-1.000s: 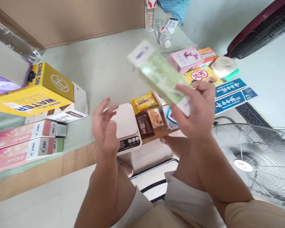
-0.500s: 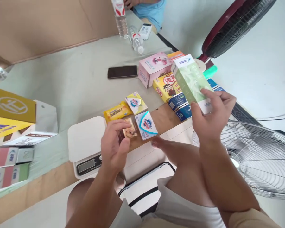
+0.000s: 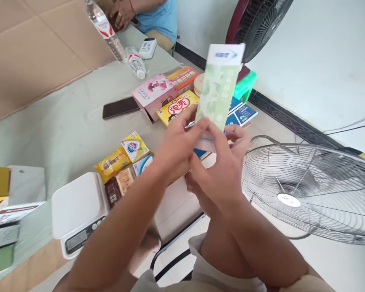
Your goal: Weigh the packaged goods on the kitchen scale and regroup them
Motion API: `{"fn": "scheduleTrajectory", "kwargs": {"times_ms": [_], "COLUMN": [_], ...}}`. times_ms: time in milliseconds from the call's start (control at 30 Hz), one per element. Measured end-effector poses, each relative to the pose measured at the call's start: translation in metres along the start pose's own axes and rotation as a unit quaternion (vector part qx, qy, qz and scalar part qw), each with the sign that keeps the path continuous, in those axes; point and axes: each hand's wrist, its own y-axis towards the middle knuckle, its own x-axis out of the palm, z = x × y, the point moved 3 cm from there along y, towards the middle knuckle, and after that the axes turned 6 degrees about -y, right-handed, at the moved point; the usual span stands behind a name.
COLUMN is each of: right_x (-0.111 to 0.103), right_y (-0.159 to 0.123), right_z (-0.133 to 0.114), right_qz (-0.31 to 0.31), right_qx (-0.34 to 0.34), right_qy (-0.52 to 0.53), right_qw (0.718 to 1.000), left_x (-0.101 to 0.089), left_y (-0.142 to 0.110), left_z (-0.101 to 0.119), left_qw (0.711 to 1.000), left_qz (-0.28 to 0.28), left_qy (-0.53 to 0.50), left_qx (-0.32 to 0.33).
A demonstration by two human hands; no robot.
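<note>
A long light-green and white box (image 3: 219,89) stands tilted upright in front of me, above the table. My right hand (image 3: 222,162) grips its lower end with bent fingers. My left hand (image 3: 182,140) is closed at the same end from the other side, its fingertips partly hidden behind the box. Below my left forearm lie a yellow packet (image 3: 112,164), a yellow-and-white soap box (image 3: 135,147), a white-and-blue soap box (image 3: 142,164) and a brown snack packet (image 3: 120,184). Behind the held box are a yellow carton (image 3: 178,106) and blue boxes (image 3: 243,112).
A white digital scale (image 3: 79,205) stands at the table's front edge. Further back are a pink box (image 3: 155,93), a dark phone (image 3: 120,108) and water bottles (image 3: 136,63). Fans stand right (image 3: 292,194) and upper right (image 3: 261,26). Another person's hand (image 3: 123,14) shows at the far end.
My left hand has left the brown snack packet and come to the light-green box. My right hand has brought the box left and more upright. The view has swung right.
</note>
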Motion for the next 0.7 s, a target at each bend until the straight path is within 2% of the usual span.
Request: {"fn": "scheduleTrajectory", "kwargs": {"times_ms": [67,167,267,367,533,700], "right_x": [0.005,0.016,0.026,0.032,0.035,0.037], "right_y": [0.003,0.007,0.009,0.011,0.015,0.014], "right_z": [0.006,0.014,0.017,0.018,0.021,0.023], "right_qz": [-0.040,-0.117,-0.204,-0.266,-0.288,-0.263], "right_qx": [0.021,0.057,0.078,0.075,0.057,0.050], "right_qy": [0.005,-0.020,-0.055,-0.069,-0.074,-0.042], "right_qw": [0.999,0.991,0.974,0.958,0.953,0.963], "left_x": [-0.011,-0.026,-0.032,-0.032,-0.037,-0.046], "left_y": [0.026,0.063,0.085,0.089,0.079,0.070], "left_z": [-0.001,-0.006,-0.008,-0.009,-0.015,-0.020], "left_qw": [0.996,0.976,0.946,0.930,0.926,0.939], "left_qz": [-0.029,-0.022,-0.006,-0.013,-0.057,-0.002], "left_qy": [0.071,0.201,0.315,0.365,0.373,0.345], "left_qx": [-0.040,-0.085,-0.079,-0.049,-0.009,0.015]}}
